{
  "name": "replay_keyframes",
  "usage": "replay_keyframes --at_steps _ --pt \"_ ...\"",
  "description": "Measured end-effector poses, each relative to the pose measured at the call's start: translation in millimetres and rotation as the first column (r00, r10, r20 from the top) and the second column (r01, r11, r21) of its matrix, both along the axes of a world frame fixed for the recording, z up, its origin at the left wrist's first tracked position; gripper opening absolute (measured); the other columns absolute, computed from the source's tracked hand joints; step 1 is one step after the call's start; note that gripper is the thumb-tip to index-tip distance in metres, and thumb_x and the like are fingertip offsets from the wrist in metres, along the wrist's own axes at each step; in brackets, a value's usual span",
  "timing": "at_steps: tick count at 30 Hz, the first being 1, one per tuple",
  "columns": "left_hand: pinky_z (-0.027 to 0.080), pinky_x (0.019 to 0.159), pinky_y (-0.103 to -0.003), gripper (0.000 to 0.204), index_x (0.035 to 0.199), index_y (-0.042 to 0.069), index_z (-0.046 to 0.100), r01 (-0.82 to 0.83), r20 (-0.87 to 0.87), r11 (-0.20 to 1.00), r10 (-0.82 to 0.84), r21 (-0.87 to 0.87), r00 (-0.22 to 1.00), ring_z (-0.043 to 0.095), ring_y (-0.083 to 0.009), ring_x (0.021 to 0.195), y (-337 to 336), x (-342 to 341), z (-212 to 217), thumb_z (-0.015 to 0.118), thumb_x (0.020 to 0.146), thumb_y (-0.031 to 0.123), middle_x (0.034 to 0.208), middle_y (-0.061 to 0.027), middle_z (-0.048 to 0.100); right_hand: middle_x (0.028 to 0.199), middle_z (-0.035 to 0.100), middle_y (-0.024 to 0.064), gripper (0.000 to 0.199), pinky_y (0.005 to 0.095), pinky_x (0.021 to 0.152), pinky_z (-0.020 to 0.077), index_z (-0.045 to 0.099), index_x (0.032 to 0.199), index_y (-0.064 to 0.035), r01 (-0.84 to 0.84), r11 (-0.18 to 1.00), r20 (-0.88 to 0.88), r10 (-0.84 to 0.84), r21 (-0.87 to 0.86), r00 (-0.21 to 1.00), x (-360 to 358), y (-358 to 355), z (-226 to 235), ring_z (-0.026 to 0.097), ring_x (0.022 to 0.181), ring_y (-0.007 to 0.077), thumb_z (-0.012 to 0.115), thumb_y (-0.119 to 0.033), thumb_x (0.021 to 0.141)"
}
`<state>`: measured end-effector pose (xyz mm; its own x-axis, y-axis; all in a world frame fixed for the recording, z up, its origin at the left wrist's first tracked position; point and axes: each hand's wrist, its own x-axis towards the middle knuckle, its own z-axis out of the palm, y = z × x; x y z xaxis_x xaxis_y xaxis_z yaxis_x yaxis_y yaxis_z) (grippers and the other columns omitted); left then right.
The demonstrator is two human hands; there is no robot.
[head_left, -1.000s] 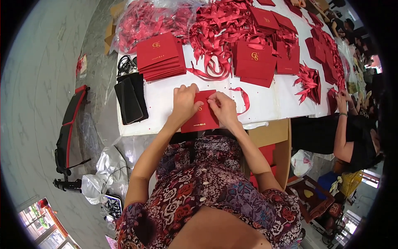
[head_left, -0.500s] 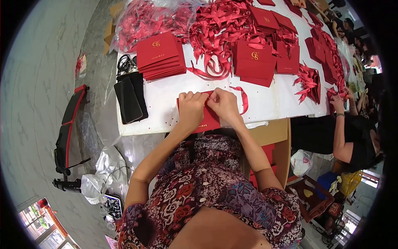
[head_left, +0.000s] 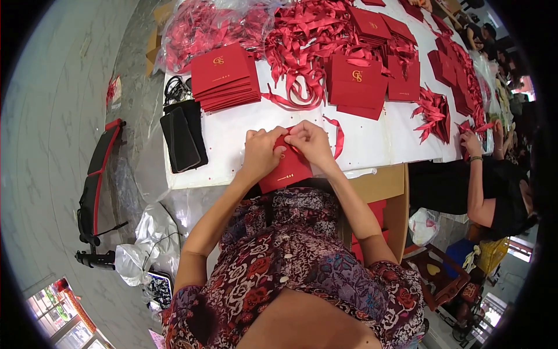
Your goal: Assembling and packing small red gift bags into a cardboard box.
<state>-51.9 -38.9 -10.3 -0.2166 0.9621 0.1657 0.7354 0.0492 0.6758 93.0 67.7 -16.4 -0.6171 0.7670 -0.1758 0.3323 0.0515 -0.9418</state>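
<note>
A flat red paper bag [head_left: 286,171] with gold print lies at the table's near edge, slightly tilted. My left hand [head_left: 263,152] is closed on its upper left part, thumb on the front. At the bag's top edge my right hand [head_left: 311,142] makes a pinch, and a red ribbon [head_left: 339,139] loops out onto the table to its right. The fingertips of both hands almost meet; what exactly the right ones pinch is small, but it looks like the ribbon at the edge.
Behind stand a stack of red bags [head_left: 224,75], a heap of red ribbons [head_left: 308,43] and further bags [head_left: 357,84]. A black phone [head_left: 179,139] lies on the left of the white table [head_left: 221,125]. Another person's hand [head_left: 472,142] works with red ribbon on the right.
The bag has turned a little, its lower edge now slanting, and more of its front shows. My left hand has shifted slightly left; my right hand has moved slightly up and left.
</note>
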Motion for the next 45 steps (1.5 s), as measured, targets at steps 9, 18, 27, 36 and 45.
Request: replay_keyframes --at_steps 9,18,27,36,45 --pt "0.037 0.082 -0.04 0.025 0.093 0.007 0.06 0.131 -0.1 0.982 -0.118 0.136 0.988 0.057 -0.0287 0.078 0.6 -11.9 18.9 0.069 0.072 0.0 0.078 -0.0088 0.063 0.062 0.059 0.0072 0.024 0.0348 0.056 0.0439 0.068 0.079 -0.0028 -0.251 0.899 0.206 0.186 0.36 0.961 0.4 20.2 23.8 0.053 0.053 0.0149 0.069 -0.025 0.089" --pt "0.036 0.09 -0.039 0.02 0.091 0.008 0.063 0.232 -0.223 0.94 -0.177 0.251 0.959 0.056 -0.0233 0.082 5.6 -14.4 20.5 0.073 0.073 0.007 0.082 -0.0052 0.064 0.073 0.067 -0.0015 0.02 0.0225 0.06 0.044 0.074 0.089 0.0017 -0.338 0.87 0.106 0.398 -0.359 0.911 -3.8 50.5 -21.0 0.054 0.065 0.004 0.067 -0.017 0.09" --pt "0.035 0.083 -0.037 0.016 0.086 0.012 0.064 0.04 -0.042 0.986 -0.034 0.162 0.999 0.058 -0.0213 0.072 0.8 -14.2 6.5 0.077 0.078 0.019 0.074 -0.0018 0.064 0.065 0.066 0.0066 0.028 0.0307 0.058 0.0459 0.074 0.086 -0.0026 0.116 0.981 0.056 -0.126 0.155 0.99 -9.8 51.0 -20.9 0.059 0.059 0.0127 0.07 -0.03 0.085" --pt "0.036 0.08 -0.04 0.026 0.09 0.011 0.064 -0.173 0.139 0.978 0.189 -0.116 0.972 0.067 -0.0277 0.08 10.8 -37.5 -31.0 0.079 0.076 0.026 0.081 -0.0076 0.071 0.068 0.066 0.0111 0.032 0.036 0.063 0.0491 0.066 0.079 -0.0021 0.144 0.888 0.404 -0.336 0.436 0.851 69.8 59.1 0.0 0.065 0.064 0.026 0.069 -0.033 0.086" --pt "0.041 0.084 -0.042 0.033 0.1 0.01 0.067 -0.192 -0.065 0.978 0.198 0.086 0.978 0.056 -0.0299 0.093 14.8 -22.0 -31.7 0.079 0.076 0.028 0.097 -0.0082 0.064 0.075 0.068 0.012 0.02 0.0392 0.066 0.0518 0.063 0.082 -0.0027 0.075 0.8 0.351 -0.342 0.595 0.872 51.2 58.7 -17.1 0.066 0.068 0.0295 0.07 -0.021 0.081"
